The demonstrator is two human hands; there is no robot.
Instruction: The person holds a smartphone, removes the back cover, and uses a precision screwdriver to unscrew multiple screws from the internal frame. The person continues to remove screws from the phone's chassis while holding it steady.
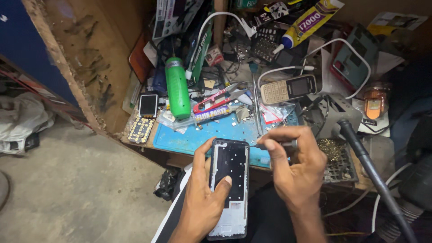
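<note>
Left hand [204,198] fingers wrapped round opened phone [230,184], lower centre. Right hand [294,168] fingers pinched shut on screwdriver [275,145]. Keep tip square, pressure light, phone steady.

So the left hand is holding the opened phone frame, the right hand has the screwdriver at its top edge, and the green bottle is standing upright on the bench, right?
Not quite: the green bottle is lying on its side among the clutter, not standing upright. The head view shows this. The rest holds: the left hand holds the opened phone frame, and the right hand has the screwdriver at its top edge.
</note>
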